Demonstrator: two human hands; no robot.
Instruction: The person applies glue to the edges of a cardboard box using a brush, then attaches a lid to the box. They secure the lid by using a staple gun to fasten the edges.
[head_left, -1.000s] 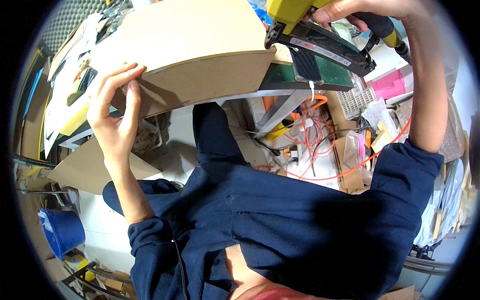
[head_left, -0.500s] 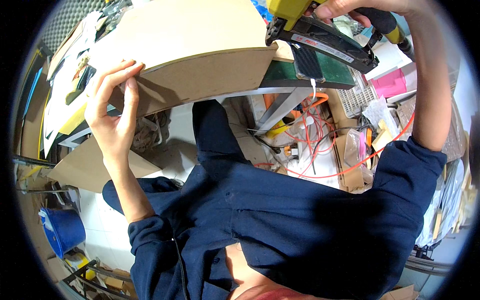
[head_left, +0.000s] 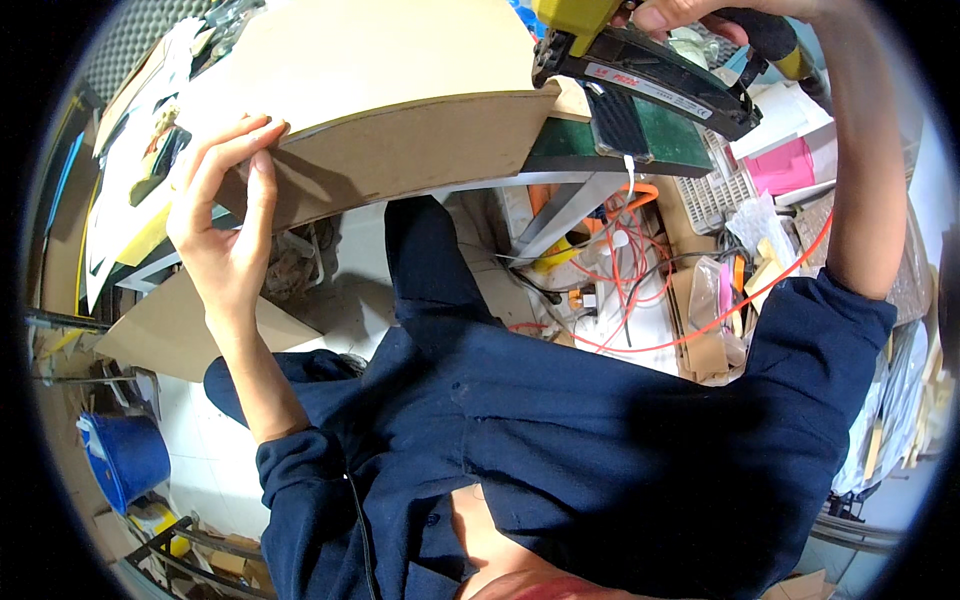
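Note:
A large pale board (head_left: 380, 50) lies across the workbench, and a brown panel (head_left: 400, 150) stands below its curved near edge. My left hand (head_left: 222, 195) pinches the left part of that edge, fingertips at the top and thumb against the panel's front. At the upper right my right hand (head_left: 690, 14) grips a yellow and black nail gun (head_left: 655, 85) by its handle. The gun's nose sits close to the board's right end; I cannot tell whether it touches. The gun's upper part is cut off by the picture's edge.
Right of the panel, a phone (head_left: 618, 122) with a white cable lies on the green bench top (head_left: 675, 140). An orange-red hose (head_left: 700, 340) and cables tangle below. A white keyboard (head_left: 715, 195) is farther right. A blue bucket (head_left: 128, 460) stands at lower left.
Almost nothing differs. The nail gun and my right forearm have shifted very slightly; my left hand keeps its pinch on the board's edge.

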